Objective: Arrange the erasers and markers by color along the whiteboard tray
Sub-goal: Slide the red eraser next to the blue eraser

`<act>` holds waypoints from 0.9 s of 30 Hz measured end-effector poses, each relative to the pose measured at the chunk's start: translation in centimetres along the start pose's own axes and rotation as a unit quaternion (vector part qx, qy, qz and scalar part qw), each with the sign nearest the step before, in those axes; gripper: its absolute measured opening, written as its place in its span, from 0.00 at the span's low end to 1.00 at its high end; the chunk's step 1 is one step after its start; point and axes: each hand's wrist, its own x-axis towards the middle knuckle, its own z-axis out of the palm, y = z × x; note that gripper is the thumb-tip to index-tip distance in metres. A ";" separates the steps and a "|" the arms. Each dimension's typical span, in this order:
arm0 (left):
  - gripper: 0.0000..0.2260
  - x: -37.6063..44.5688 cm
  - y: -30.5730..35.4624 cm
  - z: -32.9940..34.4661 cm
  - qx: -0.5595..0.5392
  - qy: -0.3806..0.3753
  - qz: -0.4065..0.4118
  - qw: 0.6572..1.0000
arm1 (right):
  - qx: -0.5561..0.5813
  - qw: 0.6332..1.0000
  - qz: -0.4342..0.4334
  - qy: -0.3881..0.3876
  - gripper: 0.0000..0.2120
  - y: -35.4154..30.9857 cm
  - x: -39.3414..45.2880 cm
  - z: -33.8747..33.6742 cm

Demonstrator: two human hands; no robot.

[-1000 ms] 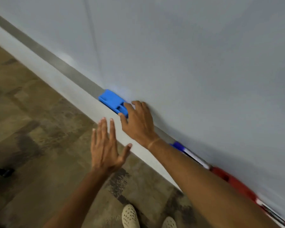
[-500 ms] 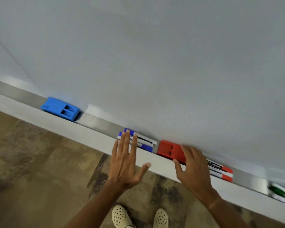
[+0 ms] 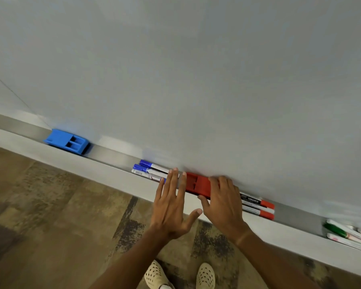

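Note:
A metal whiteboard tray (image 3: 113, 158) runs from upper left to lower right. A blue eraser (image 3: 67, 141) lies on it at the left. Three blue markers (image 3: 149, 171) lie side by side further right. Beside them sits a red eraser (image 3: 197, 184), and my right hand (image 3: 223, 202) grips its right half, fingers over the top and thumb on the front edge. My left hand (image 3: 172, 202) hovers flat and open, its fingertips over the right ends of the blue markers. Red markers (image 3: 257, 206) lie right of the red eraser; green markers (image 3: 348, 233) lie at the far right.
The whiteboard (image 3: 196, 69) fills the upper part of the view. Below the tray is a brown patterned floor (image 3: 50, 215), with my two cream perforated shoes (image 3: 205, 275) at the bottom.
My right hand left the blue eraser and moved right onto the red eraser, closing on it. My left hand followed to the blue markers. The view swung right.

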 end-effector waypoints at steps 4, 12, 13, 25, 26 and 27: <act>0.44 -0.3 0.2 -0.1 0.001 0.000 -0.010 1.000 | 0.004 1.000 -0.024 0.010 0.24 -0.2 -0.5 0.4; 0.43 -1.1 -1.1 -0.6 0.004 -0.003 -0.043 0.999 | -0.022 0.999 -0.002 -0.024 0.27 -1.5 0.6 0.0; 0.43 -1.2 -1.2 -0.7 0.000 -0.003 -0.046 0.999 | -0.019 1.000 0.006 -0.024 0.27 -1.5 0.5 0.0; 0.43 -2.0 -3.9 -0.4 -0.020 -0.008 -0.063 0.998 | -0.063 0.996 -0.009 -0.062 0.25 -1.9 0.7 0.2; 0.43 -2.0 -4.0 -0.3 -0.022 -0.011 -0.063 0.998 | -0.058 0.996 -0.004 -0.068 0.25 -2.0 0.8 0.1; 0.43 -2.0 -4.1 -0.3 -0.025 -0.013 -0.063 0.998 | -0.053 0.996 0.000 -0.073 0.25 -2.0 0.7 0.0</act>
